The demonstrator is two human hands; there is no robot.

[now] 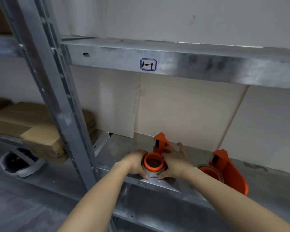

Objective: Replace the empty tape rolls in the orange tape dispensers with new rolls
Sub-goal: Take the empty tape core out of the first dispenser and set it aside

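Note:
Two orange tape dispensers lie on a metal shelf (117,148). The left dispenser (161,143) has its orange hub (153,162) facing up, with a pale roll core (151,173) around it. My left hand (134,163) cups the core's left side. My right hand (174,161) grips its right side and rests against the dispenser body. The right dispenser (228,169) lies apart from my hands, a thin brownish roll (206,166) around its hub.
Beige boards (182,111) lean against the wall behind the dispensers. An upper shelf beam (191,64) carries a label. A steel upright (57,97) stands left. Cardboard boxes (32,128) sit on the neighbouring shelf, with a bucket (22,163) on the floor.

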